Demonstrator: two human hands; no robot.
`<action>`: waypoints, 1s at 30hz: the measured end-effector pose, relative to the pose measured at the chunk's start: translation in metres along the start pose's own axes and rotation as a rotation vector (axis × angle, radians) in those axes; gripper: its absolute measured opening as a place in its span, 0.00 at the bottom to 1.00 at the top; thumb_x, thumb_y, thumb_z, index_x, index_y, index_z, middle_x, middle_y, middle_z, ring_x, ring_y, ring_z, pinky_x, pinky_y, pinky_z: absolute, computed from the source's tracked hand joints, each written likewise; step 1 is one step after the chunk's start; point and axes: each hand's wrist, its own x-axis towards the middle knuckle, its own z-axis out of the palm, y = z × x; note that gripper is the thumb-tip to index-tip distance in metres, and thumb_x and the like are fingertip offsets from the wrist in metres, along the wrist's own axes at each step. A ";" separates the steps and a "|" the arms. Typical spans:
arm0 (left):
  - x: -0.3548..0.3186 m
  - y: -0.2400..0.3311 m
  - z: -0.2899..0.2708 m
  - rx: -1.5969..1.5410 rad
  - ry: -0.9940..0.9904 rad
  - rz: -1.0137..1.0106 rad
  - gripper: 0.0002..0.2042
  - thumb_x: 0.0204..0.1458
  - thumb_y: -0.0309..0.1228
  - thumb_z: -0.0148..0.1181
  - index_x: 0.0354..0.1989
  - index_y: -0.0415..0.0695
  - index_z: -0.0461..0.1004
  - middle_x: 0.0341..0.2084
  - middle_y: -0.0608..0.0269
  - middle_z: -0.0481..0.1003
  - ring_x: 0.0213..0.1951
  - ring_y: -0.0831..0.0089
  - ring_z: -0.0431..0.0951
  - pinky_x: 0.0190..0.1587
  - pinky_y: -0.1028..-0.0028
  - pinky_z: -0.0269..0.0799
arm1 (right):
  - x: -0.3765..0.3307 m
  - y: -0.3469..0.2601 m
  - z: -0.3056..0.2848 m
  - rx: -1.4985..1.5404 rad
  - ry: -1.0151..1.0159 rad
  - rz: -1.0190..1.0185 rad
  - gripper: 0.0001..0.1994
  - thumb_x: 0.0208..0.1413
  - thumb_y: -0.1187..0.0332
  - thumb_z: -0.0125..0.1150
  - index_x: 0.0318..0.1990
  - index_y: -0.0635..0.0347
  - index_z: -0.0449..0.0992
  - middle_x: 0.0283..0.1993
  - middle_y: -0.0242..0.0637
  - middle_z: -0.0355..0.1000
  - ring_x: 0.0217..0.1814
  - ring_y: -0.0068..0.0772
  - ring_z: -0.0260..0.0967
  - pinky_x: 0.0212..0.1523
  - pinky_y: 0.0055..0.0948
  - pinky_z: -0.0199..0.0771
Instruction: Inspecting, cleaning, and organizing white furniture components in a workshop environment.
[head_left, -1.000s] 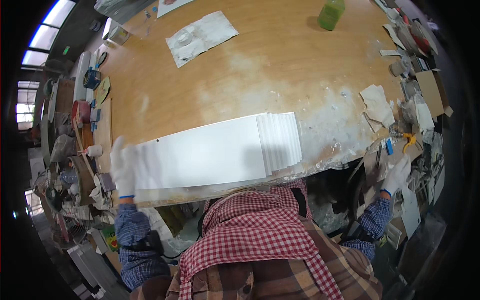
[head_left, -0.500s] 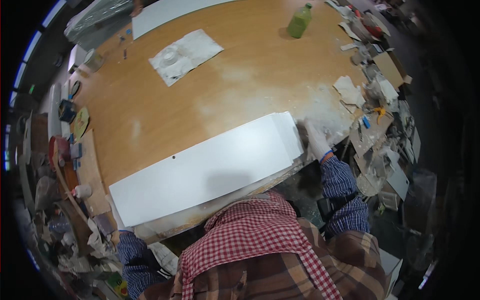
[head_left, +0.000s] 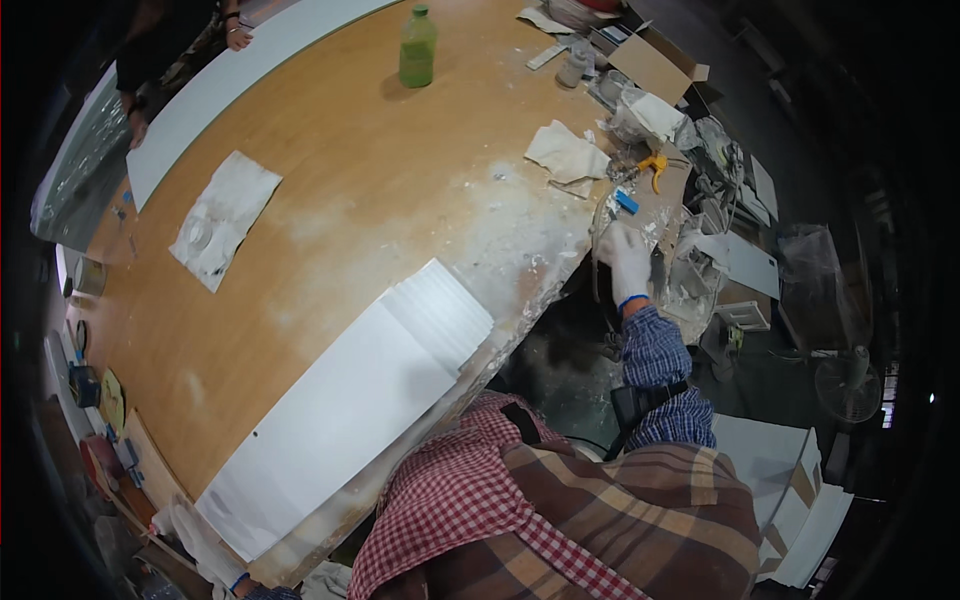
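White panels [head_left: 330, 415] lay near on the bench [head_left: 340, 240], left hand [head_left: 198, 540] beside their left end, right hand [head_left: 625, 260] near a blue block [head_left: 627, 202]; either grip, I couldn't tell. Apparently fetching, calling next for a careful pinch.

Counter [head_left: 330, 250]: wood-look, smooth, soft sheen; right of frame centre it goes rough, chalky, crusted white. White panels [head_left: 340, 410], lower left: smooth, semi-gloss, material unclear. Green bottle [head_left: 418, 50], top: translucent, glass or plastic. Right glove [head_left: 627, 265]: matt cloth. Gingham cloth [head_left: 440, 500], bottom: matt, woven. Cardboard box [head_left: 650, 65], upper right: matt. Film [head_left: 75, 170], upper left: glossy, crinkled plastic.
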 end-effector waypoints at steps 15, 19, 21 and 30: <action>-0.164 0.180 0.321 0.568 -0.474 0.889 0.26 0.52 0.34 0.69 0.58 0.36 0.73 0.56 0.41 0.74 0.60 0.43 0.71 0.64 0.55 0.66 | 0.179 0.053 -0.106 -0.888 -0.069 -0.308 0.30 0.60 0.53 0.67 0.63 0.65 0.72 0.46 0.51 0.78 0.48 0.47 0.79 0.53 0.40 0.76; -0.161 0.175 0.342 0.546 -0.453 0.950 0.25 0.50 0.33 0.70 0.55 0.35 0.73 0.52 0.43 0.75 0.54 0.45 0.73 0.60 0.55 0.66 | 0.126 0.018 -0.087 -0.076 -0.048 -0.104 0.15 0.59 0.71 0.69 0.50 0.67 0.74 0.36 0.34 0.76 0.33 0.19 0.73 0.35 0.19 0.72; -0.160 0.159 0.348 0.457 -0.403 1.023 0.24 0.50 0.32 0.69 0.54 0.34 0.72 0.49 0.46 0.75 0.50 0.48 0.73 0.57 0.57 0.66 | 0.068 -0.017 -0.060 -0.009 -0.257 -0.100 0.15 0.61 0.70 0.65 0.52 0.65 0.75 0.40 0.33 0.76 0.34 0.19 0.71 0.35 0.19 0.70; -0.160 0.152 0.346 0.418 -0.370 0.986 0.22 0.51 0.36 0.66 0.53 0.40 0.73 0.49 0.51 0.76 0.48 0.50 0.73 0.53 0.57 0.66 | -0.094 -0.076 0.109 0.050 -0.818 -0.080 0.13 0.64 0.69 0.62 0.54 0.63 0.76 0.33 0.34 0.77 0.30 0.19 0.75 0.27 0.20 0.72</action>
